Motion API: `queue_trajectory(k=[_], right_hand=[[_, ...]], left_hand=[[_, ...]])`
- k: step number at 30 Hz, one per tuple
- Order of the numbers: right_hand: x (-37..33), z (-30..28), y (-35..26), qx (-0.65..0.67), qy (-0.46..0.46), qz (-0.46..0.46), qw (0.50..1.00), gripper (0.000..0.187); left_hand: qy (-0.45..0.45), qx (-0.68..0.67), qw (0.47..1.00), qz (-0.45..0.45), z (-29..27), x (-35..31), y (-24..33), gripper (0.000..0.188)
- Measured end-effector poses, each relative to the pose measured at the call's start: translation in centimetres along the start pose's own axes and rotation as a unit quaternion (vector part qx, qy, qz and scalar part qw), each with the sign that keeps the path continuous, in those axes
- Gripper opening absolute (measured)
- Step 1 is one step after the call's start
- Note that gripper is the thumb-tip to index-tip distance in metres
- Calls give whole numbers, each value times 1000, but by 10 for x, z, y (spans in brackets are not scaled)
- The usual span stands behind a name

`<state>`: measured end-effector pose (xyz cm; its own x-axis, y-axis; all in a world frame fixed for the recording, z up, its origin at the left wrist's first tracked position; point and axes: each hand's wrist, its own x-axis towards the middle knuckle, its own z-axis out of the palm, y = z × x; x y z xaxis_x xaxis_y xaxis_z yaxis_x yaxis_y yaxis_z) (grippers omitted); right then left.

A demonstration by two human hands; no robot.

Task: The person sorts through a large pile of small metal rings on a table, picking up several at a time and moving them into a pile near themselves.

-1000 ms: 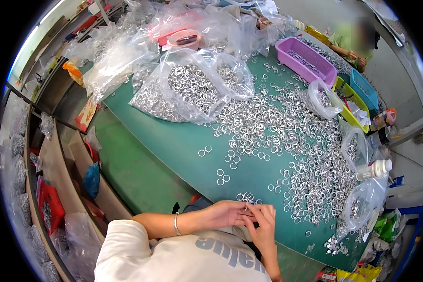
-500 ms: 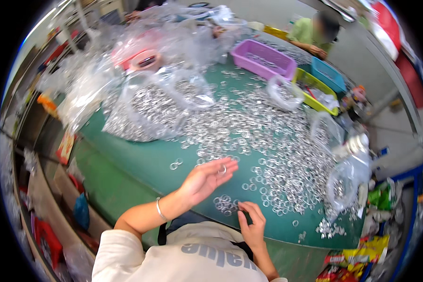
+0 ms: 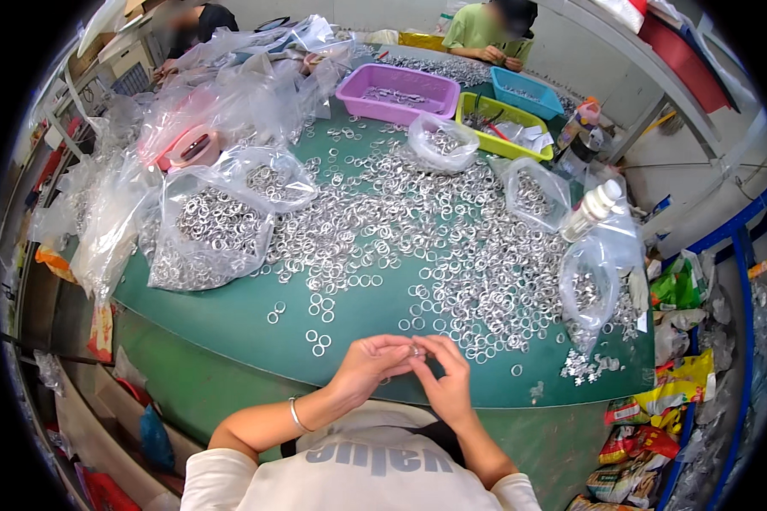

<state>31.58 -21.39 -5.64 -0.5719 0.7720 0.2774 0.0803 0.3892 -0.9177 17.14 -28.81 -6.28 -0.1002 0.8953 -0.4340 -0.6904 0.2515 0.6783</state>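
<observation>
While loose rings [image 3: 452, 247] cover the table [image 3: 230, 319], both hands' fingers [image 3: 400, 351] pinch one small ring [image 3: 415, 350].

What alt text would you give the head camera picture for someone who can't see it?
Seen from above, a person's left hand and right hand meet at the near edge of a green table, pinching a small metal ring between the fingertips. Loose metal rings cover the table, with clear bags of rings and a purple tray beyond.
</observation>
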Motion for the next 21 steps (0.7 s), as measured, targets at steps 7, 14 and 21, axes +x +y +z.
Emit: queue_trajectory(k=[7, 14, 21], right_hand=[[-4, -3, 7, 51, -34, 43, 997, 32], [-6, -11, 23, 330, 14, 153, 932, 23], [-3, -30, 46, 450, 74, 287, 842, 19]], left_hand=[[-21, 10, 1000, 20, 8, -5, 4, 34], [-23, 1, 1000, 11, 3, -6, 7, 29], [38, -19, 999, 14, -24, -5, -3, 24]])
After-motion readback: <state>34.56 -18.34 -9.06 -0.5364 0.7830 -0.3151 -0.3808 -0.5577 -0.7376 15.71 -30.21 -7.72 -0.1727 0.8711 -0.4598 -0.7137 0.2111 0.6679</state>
